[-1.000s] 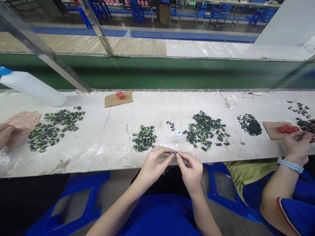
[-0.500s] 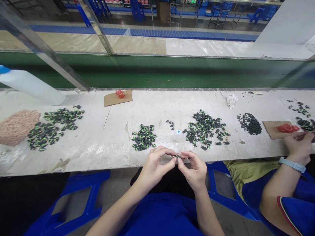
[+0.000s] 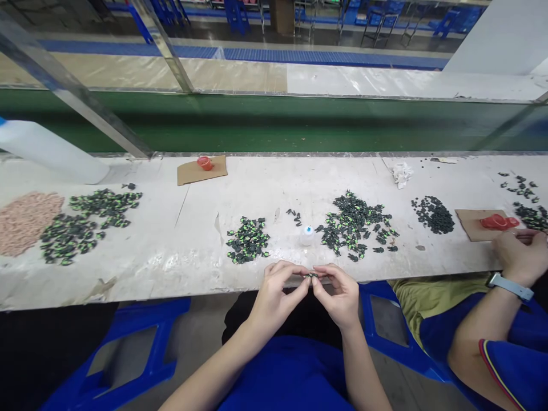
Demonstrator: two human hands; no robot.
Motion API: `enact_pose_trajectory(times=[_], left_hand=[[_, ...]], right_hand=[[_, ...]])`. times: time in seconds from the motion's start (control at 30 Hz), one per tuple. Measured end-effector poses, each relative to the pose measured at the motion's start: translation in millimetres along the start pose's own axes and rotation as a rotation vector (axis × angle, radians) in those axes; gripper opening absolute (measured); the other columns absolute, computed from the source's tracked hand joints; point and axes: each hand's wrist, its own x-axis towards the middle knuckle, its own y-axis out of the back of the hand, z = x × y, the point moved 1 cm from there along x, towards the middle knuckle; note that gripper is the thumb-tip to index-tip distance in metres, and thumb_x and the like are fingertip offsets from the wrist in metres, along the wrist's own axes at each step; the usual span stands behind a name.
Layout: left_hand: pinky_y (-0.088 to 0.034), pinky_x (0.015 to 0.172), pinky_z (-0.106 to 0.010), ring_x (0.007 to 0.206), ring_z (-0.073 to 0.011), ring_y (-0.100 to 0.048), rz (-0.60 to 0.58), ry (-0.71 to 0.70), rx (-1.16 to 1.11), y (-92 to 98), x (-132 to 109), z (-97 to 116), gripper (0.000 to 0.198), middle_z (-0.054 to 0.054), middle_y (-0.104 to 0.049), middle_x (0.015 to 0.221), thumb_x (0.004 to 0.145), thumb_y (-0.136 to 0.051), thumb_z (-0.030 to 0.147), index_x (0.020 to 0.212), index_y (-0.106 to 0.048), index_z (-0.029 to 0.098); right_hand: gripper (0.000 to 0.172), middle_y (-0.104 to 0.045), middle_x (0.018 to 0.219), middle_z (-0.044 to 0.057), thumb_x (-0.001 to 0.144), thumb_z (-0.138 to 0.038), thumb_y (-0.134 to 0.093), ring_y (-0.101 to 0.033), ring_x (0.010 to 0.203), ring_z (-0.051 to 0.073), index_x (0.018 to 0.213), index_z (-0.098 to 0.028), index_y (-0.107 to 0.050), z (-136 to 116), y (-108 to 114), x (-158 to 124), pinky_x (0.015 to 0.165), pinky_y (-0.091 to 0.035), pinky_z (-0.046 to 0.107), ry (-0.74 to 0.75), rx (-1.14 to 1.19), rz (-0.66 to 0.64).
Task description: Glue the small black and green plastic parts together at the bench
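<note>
Between the fingertips of both hands is a small dark green and black part point(image 3: 311, 275), at the table's front edge. My left hand point(image 3: 280, 291) pinches it from the left, and my right hand point(image 3: 338, 291) pinches its other side. Just beyond the hands stands a small white bottle with a blue tip point(image 3: 307, 235). A pile of black and green parts point(image 3: 248, 240) lies to the bottle's left, and a larger such pile point(image 3: 353, 220) to its right. A few loose dark pieces point(image 3: 294, 216) lie behind the bottle.
Far left are pink pieces point(image 3: 28, 222), more black-green parts point(image 3: 71, 237) and a large white container point(image 3: 51, 149). A red cup point(image 3: 205, 164) sits on cardboard point(image 3: 184, 174). At right are black pieces point(image 3: 434, 215), crumpled tissue point(image 3: 401, 174) and another person's hand point(image 3: 520, 257).
The view has shifted slightly, so the table items sit a little further left. Both my hands still pinch the small part, whose angle looks slightly different.
</note>
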Motion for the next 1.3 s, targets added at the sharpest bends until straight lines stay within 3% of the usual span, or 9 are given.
enact_pose_trajectory(times=[0.1, 0.37, 0.57, 0.7, 0.8, 0.93, 1.03, 1.13, 1.3], left_hand=[[-0.041, 0.091, -0.041, 0.098, -0.0237, -0.065, -0.010, 0.017, 0.040, 1.0, -0.4, -11.6, 0.022, -0.003, -0.073, 0.094, 0.082, -0.066, 0.027, 0.103, -0.058, 0.024], [-0.026, 0.093, -0.051, 0.103, -0.0306, -0.055, 0.200, -0.090, 0.489, 41.9, 12.2, -46.3, 0.015, -0.005, -0.073, 0.098, 0.089, -0.055, 0.017, 0.089, -0.066, 0.027], [-0.027, 0.090, -0.049, 0.104, -0.0300, -0.051, 0.026, -0.158, 0.568, 45.5, 21.9, -56.5, 0.028, -0.004, -0.071, 0.086, 0.089, -0.047, 0.009, 0.088, -0.068, 0.029], [-0.030, 0.085, -0.045, 0.097, -0.0271, -0.051, -0.001, -0.165, 0.605, 45.1, 23.6, -61.0, 0.033, -0.007, -0.067, 0.087, 0.089, -0.043, 0.006, 0.092, -0.068, 0.027], [-0.031, 0.082, -0.041, 0.088, -0.0235, -0.053, -0.006, -0.171, 0.586, 45.8, 22.9, -57.8, 0.035, -0.006, -0.065, 0.087, 0.089, -0.040, 0.006, 0.092, -0.069, 0.026], [-0.030, 0.080, -0.038, 0.084, -0.0202, -0.058, -0.012, -0.145, 0.457, 37.5, 22.6, -46.9, 0.024, -0.002, -0.065, 0.084, 0.091, -0.050, 0.017, 0.087, -0.071, 0.027], [-0.030, 0.081, -0.038, 0.085, -0.0199, -0.062, -0.046, -0.090, 0.322, 21.2, 24.6, -41.6, 0.015, 0.000, -0.070, 0.083, 0.088, -0.059, 0.023, 0.081, -0.071, 0.027], [-0.030, 0.083, -0.039, 0.083, -0.0202, -0.064, -0.040, -0.044, 0.239, 4.9, 26.4, -42.2, 0.009, 0.001, -0.073, 0.081, 0.084, -0.066, 0.027, 0.076, -0.071, 0.027], [-0.029, 0.087, -0.043, 0.093, -0.0257, -0.061, 0.126, -0.049, 0.315, -0.9, 21.2, -47.9, 0.007, 0.000, -0.074, 0.077, 0.078, -0.074, 0.029, 0.072, -0.071, 0.027]], right_hand=[[0.010, -0.070, 0.076, 0.003, 0.080, -0.017, -0.063, -0.066, 0.068, 0.016, 0.085, -0.021, -0.071, 4.8, 16.1, 2.8, 0.063, -0.057, 0.028, 0.052, -0.142, 0.037], [0.026, -0.067, 0.104, 0.013, 0.082, -0.032, -0.066, -0.063, 0.099, 0.027, 0.102, -0.017, -0.069, 25.7, 75.8, 32.6, 0.084, -0.054, 0.045, 0.170, -0.603, 0.595], [0.037, -0.065, 0.108, 0.010, 0.083, -0.041, -0.066, -0.050, 0.114, 0.031, 0.116, -0.023, -0.063, 16.2, 27.0, 43.1, 0.097, -0.045, 0.054, 0.335, -0.709, 0.294], [0.046, -0.060, 0.117, 0.013, 0.082, -0.042, -0.067, -0.042, 0.120, 0.034, 0.122, -0.021, -0.057, 23.9, -11.2, 48.1, 0.100, -0.041, 0.056, 0.276, -0.677, 0.117], [0.034, -0.060, 0.117, 0.014, 0.085, -0.036, -0.064, -0.041, 0.123, 0.034, 0.114, -0.021, -0.059, 30.6, -22.7, 52.7, 0.103, -0.037, 0.057, 0.217, -0.641, 0.075], [0.025, -0.061, 0.121, 0.014, 0.086, -0.030, -0.060, -0.042, 0.129, 0.030, 0.108, -0.020, -0.055, 28.8, -21.9, 50.5, 0.105, -0.038, 0.051, 0.162, -0.437, 0.013], [0.028, -0.068, 0.107, 0.011, 0.082, -0.035, -0.065, -0.061, 0.108, 0.026, 0.103, -0.020, -0.053, 22.4, -13.7, 42.3, 0.091, -0.050, 0.041, -0.003, -0.225, 0.025], [0.029, -0.070, 0.088, 0.005, 0.076, -0.040, -0.069, -0.067, 0.080, 0.021, 0.096, -0.021, -0.057, 18.6, -1.8, 33.6, 0.072, -0.053, 0.032, -0.115, -0.070, 0.100], [0.029, -0.070, 0.084, 0.006, 0.070, -0.040, -0.071, -0.065, 0.073, 0.020, 0.089, -0.018, -0.066, 27.8, 14.6, 26.3, 0.063, -0.050, 0.029, -0.114, 0.134, 0.312]])
